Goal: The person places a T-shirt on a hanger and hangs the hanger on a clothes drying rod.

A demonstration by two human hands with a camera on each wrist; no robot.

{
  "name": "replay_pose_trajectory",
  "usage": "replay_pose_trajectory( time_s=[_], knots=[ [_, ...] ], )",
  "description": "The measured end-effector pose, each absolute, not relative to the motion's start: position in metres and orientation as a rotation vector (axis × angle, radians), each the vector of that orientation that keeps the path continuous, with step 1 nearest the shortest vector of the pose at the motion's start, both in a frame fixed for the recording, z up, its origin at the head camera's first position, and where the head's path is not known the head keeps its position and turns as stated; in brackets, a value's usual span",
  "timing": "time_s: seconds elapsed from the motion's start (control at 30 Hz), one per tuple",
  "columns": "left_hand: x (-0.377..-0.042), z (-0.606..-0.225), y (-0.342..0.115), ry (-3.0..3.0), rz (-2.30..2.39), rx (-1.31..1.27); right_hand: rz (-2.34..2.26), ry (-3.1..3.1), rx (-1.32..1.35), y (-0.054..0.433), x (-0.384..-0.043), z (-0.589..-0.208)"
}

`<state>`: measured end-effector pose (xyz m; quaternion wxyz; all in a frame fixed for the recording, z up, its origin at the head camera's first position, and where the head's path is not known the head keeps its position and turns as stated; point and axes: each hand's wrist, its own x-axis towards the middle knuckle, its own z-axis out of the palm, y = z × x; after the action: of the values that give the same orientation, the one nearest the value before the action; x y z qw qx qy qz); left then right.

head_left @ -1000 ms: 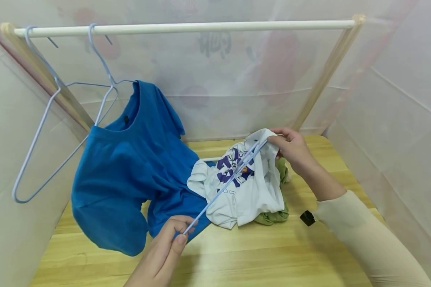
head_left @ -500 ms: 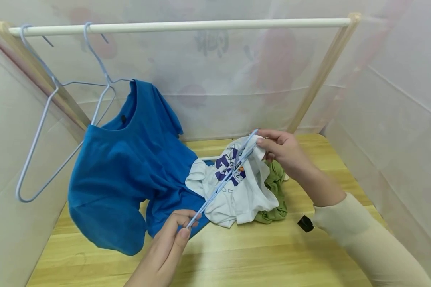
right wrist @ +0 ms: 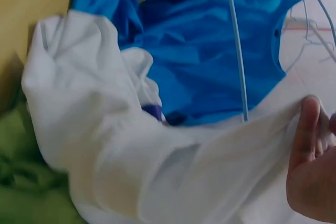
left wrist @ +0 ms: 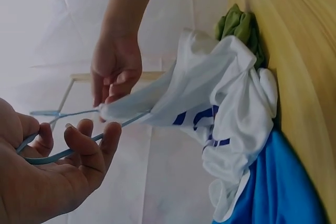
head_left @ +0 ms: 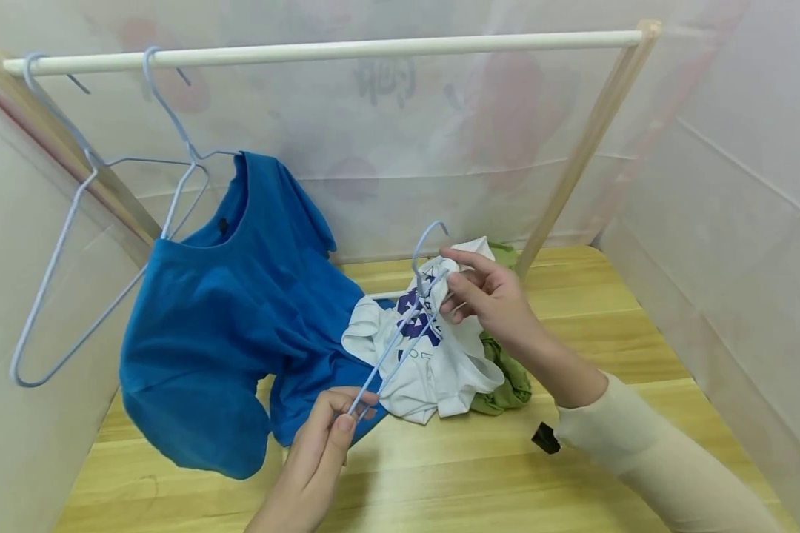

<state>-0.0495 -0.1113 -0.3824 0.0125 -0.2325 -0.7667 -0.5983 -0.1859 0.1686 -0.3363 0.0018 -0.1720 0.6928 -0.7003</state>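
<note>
In the head view, we see the left hand (head_left: 313, 451) pinching the lower end of a pale blue hanger (head_left: 388, 349) between thumb and fingers. The hanger slants up and away over the white shirt (head_left: 433, 381), its hook uppermost. At the hanger's far end, the right hand (head_left: 490, 292) has thumb and fingers pinched on a gathered edge of the white shirt, whose rest lies crumpled on the table (head_left: 440, 488). A green cloth (head_left: 507, 381) lies partly under it, and the blue shirt (head_left: 220, 333) is just beside it on the left, hanging from a second hanger (head_left: 164, 104) on the white rail (head_left: 320, 52). A third hanger (head_left: 68, 222) hangs bare at the rail's left end. We also notice a black object (head_left: 545, 438) by the cuff of the pale sleeve (head_left: 660, 444).

From the left wrist, we see the left hand's fingers curled about the hanger wire; one arm of it passes behind the white shirt, which the right hand draws up to a point.

From the right wrist, we see the thumb on the white shirt's stretched edge, the hanger wire meeting that edge, and the blue shirt behind.
</note>
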Motion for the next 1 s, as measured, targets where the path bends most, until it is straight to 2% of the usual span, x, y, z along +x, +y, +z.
replay_pose_trajectory(
  time_s=[0.4, 0.6, 0.77, 1.0],
  knots=[
    [-0.055, -0.39, -0.104, -2.332, -1.925, -0.741, -2.131, 2.271, -0.762, 0.142, -0.172, -0.345],
    [-0.057, -0.391, -0.104, -2.308, -1.916, -0.783, -2.006, 2.465, -0.848, 0.141, -0.171, -0.343],
    [-0.057, -0.39, -0.102, -2.345, -1.975, -0.711, -1.966, 2.525, -0.883, 0.139, -0.167, -0.341],
    [-0.06, -0.39, -0.101, -2.336, -1.953, -0.735, -1.868, 2.732, -1.043, 0.144, -0.176, -0.337]
  ],
)
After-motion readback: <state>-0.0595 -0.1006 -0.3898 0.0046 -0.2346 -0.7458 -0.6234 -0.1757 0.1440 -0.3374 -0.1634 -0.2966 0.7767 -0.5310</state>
